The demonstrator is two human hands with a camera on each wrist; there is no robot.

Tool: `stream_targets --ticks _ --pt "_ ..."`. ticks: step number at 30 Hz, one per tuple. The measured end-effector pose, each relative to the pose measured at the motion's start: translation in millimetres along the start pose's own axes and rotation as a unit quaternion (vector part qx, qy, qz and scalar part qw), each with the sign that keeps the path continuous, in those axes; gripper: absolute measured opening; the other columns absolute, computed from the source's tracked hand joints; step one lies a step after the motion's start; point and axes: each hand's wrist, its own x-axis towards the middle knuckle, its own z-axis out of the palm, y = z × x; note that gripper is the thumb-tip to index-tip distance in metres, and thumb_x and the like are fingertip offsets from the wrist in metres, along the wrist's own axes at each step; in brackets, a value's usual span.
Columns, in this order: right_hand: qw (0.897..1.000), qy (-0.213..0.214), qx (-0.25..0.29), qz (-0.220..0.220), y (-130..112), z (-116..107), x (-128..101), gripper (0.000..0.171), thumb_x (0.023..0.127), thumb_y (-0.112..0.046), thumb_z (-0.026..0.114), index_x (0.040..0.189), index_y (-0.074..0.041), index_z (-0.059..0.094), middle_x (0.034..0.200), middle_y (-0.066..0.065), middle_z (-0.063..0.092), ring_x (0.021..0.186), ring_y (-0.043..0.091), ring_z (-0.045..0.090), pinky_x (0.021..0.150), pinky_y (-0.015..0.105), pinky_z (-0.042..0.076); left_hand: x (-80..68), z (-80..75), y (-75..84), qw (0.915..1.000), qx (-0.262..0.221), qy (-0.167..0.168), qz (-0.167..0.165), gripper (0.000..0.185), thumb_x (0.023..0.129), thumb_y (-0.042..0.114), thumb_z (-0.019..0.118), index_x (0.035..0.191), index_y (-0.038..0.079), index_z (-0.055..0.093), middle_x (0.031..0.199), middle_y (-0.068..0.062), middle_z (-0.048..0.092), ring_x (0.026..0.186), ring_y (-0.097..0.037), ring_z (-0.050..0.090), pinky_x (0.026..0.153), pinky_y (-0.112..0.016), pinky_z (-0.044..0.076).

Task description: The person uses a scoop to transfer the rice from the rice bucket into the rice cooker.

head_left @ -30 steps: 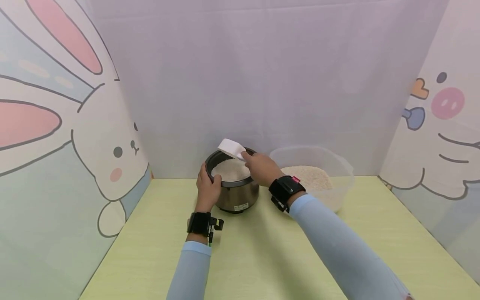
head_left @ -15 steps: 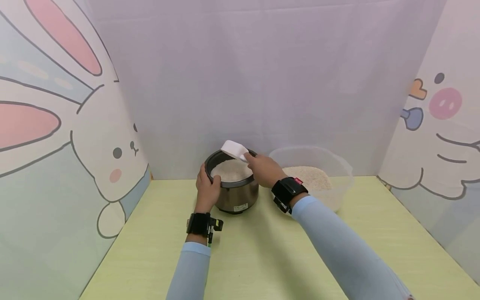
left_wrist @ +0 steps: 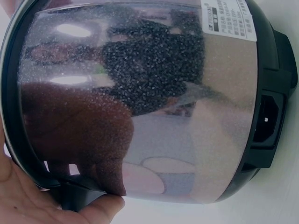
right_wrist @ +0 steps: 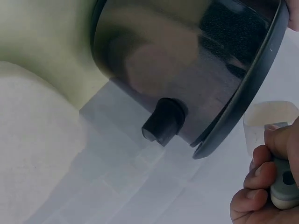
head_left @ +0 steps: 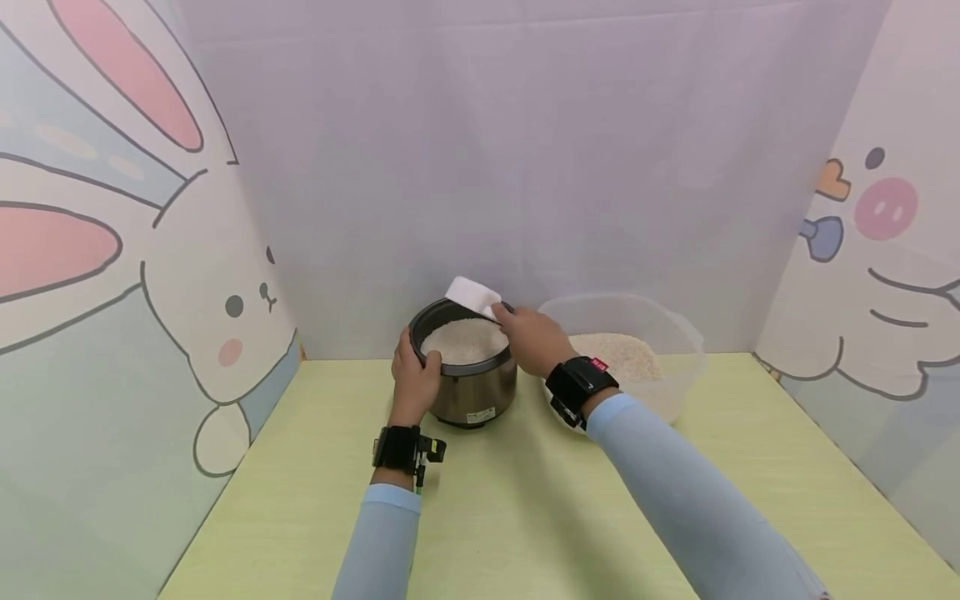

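The pot [head_left: 465, 362] sits on the green table [head_left: 525, 500], filled with white rice [head_left: 465, 339]. The left hand [head_left: 415, 379] wraps around the pot's left side, thumb over the rim, probably just to keep it from sliding. The right hand [head_left: 531, 339] is closed on the handle of a white scoop [head_left: 472, 295], which is tipped up over the pot's back rim. Right of the pot, nearly touching it, there's a clear tub [head_left: 637, 317] with more rice inside, handy for scooping across. There's a white sticker [left_wrist: 229, 21] on the pot's wall near the base, but the print's too small and blurry to read.
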Motion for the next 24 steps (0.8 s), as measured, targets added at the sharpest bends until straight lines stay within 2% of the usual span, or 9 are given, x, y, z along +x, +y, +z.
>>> stream_targets --ticks 3,8,10,16,17,24 --pt "1.0 -0.012 -0.012 0.0 0.8 2.2 -1.3 0.046 0.105 -0.008 0.056 0.15 -0.005 0.047 0.098 0.018 0.066 0.079 0.032 0.065 0.062 0.041 0.051 0.8 0.4 0.3 1.0 -0.002 -0.001 0.003 0.076 0.098 0.028 0.044 0.164 0.009 0.012 0.168 -0.018 0.016 0.153 -0.038 0.012 0.12 -0.059 0.022" --pt "1.0 0.021 0.003 0.003 -0.1 1.0 -1.1 0.048 0.107 -0.008 0.052 0.153 -0.003 0.044 0.097 0.019 0.064 0.073 0.029 0.06 0.06 0.039 0.046 0.8 -0.1 -0.9 1.0 -0.004 -0.003 0.005 0.076 0.099 0.028 0.043 0.164 0.008 0.011 0.168 -0.018 0.015 0.154 -0.039 0.011 0.12 -0.059 0.022" --pt "1.0 0.018 0.003 0.004 -0.6 1.1 -1.6 0.047 0.107 -0.009 0.051 0.153 -0.003 0.044 0.097 0.019 0.064 0.071 0.029 0.06 0.059 0.039 0.046 0.7 -0.3 -1.6 1.0 -0.003 -0.002 0.005 0.075 0.099 0.029 0.043 0.164 0.008 0.011 0.168 -0.018 0.015 0.154 -0.038 0.012 0.12 -0.058 0.022" --pt "0.999 -0.032 0.009 -0.004 1.3 5.9 -7.8 0.049 0.104 -0.002 0.055 0.151 -0.002 0.044 0.111 0.018 0.07 0.093 0.031 0.07 0.072 0.041 0.057 0.7 -0.5 -2.5 1.0 -0.001 -0.001 0.002 0.076 0.099 0.029 0.043 0.164 0.009 0.011 0.168 -0.018 0.015 0.154 -0.038 0.012 0.12 -0.058 0.022" --pt "0.999 -0.03 0.01 -0.006 2.3 6.8 -8.8 0.05 0.104 -0.002 0.055 0.153 -0.002 0.043 0.114 0.018 0.07 0.097 0.031 0.07 0.075 0.041 0.057 0.6 -0.5 -2.1 1.0 -0.002 -0.002 0.002 0.076 0.099 0.029 0.043 0.165 0.009 0.01 0.168 -0.018 0.014 0.154 -0.038 0.011 0.12 -0.058 0.022" --pt "0.997 0.015 0.08 0.004 9.6 3.7 -11.5 0.048 0.108 -0.011 0.049 0.154 0.0 0.041 0.105 0.024 0.068 0.094 0.039 0.067 0.079 0.05 0.053 -0.1 -0.8 -0.9 1.0 -0.004 0.001 0.001 0.076 0.099 0.029 0.043 0.164 0.009 0.011 0.168 -0.018 0.015 0.154 -0.038 0.012 0.12 -0.057 0.023"
